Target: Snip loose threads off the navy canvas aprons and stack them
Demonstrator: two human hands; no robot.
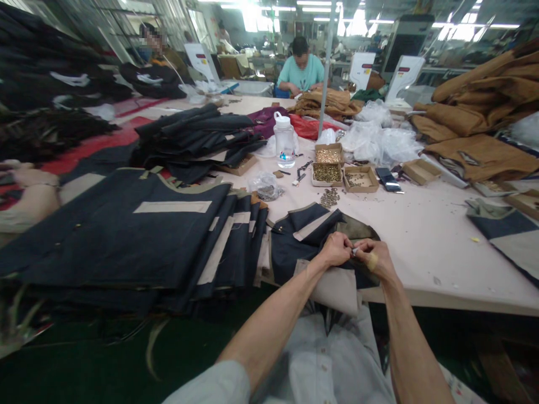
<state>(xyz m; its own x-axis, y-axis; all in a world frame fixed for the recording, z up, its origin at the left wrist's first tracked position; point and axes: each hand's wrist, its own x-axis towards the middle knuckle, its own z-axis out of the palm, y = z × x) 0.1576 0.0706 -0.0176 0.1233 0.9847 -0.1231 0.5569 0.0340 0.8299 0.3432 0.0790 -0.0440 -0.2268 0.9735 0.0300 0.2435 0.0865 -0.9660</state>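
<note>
My left hand (338, 248) is closed in a pinch at the edge of a dark navy fabric piece (284, 238) with tan strips and an olive lining. Right beside it, my right hand (376, 256) pinches too, with a yellowish patch on one finger. Between both sets of fingertips is a small shiny grey bit (354, 252), too small to name. The fabric lies bunched at the table edge, a tan flap (334, 289) hanging toward my lap. Ahead of my hands lies a heap of small metal fittings (329, 197).
To the left is a stack of navy fabric pieces (113, 224). Small boxes of metal fittings (327, 174), an open box (361, 179) and a water bottle (284, 140) stand ahead. Brown garments (484, 101) lie right. A person's hand (27, 177) is far left; a person in teal (301, 73) sits opposite.
</note>
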